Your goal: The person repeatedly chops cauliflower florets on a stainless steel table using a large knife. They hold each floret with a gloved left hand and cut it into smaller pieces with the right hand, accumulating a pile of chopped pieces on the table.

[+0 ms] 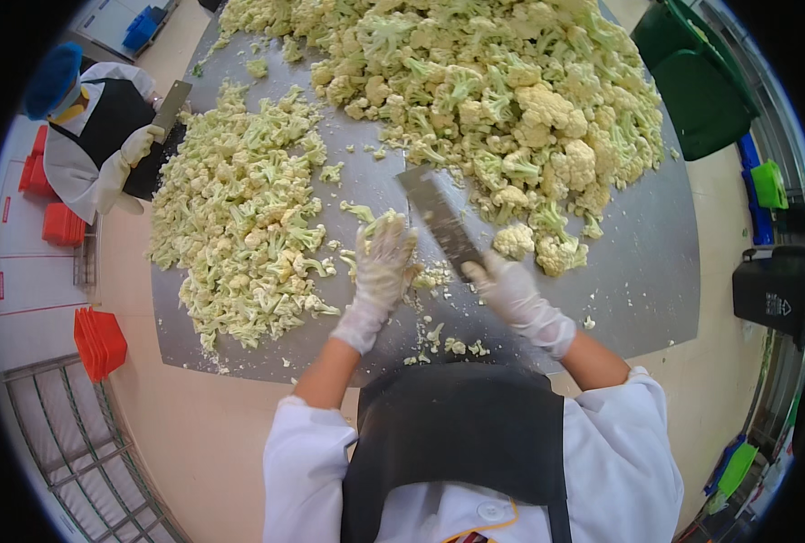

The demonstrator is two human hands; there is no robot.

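My left hand [383, 271], in a pale see-through glove, lies over the table with its fingers stretched out. Small cauliflower florets [357, 213] touch or lie right by its fingertips. In my gloved right hand [516, 300] is the handle of a cleaver [440, 215]. Its broad blade, flecked with crumbs and slightly blurred, slants up and left just above the table. Right of the blade, whole pale cauliflower heads [514, 241] sit at the near edge of a large heap [475, 100]. A lower pile of cut florets [239, 217] spreads left of my left hand.
Crumbs and bits lie on the grey metal table [638, 271] near its front edge. Across the left side a co-worker [95, 136] in a blue cap holds another cleaver [172, 107]. Dark green bins [706, 100] stand at the far right, red crates [99, 344] at left.
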